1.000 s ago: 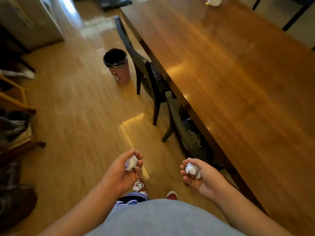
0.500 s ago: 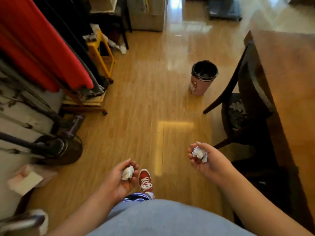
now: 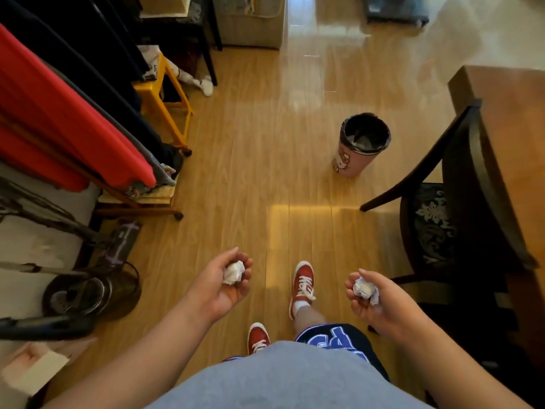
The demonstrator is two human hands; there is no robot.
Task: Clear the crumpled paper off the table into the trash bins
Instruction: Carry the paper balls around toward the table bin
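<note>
Head view: left hand [image 3: 218, 287] palm up over the floor, fingers curled round one crumpled paper ball [image 3: 233, 272]. Right hand [image 3: 380, 305] cups a second paper ball [image 3: 365, 287] the same way. Pink trash bin [image 3: 351, 160] stands ahead, well apart from both hands, near the chair [image 3: 460, 202]. Visible counter [image 3: 516, 119] corner shows no paper. My read: pickup done, both drops left; only one bin visible.

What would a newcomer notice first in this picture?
Low in the foreground, the left hand holds one paper ball and the right hand holds the other paper ball. Ahead on the floor stands a pink trash bin near a dark chair. Red fabric hangs at the left.
</note>
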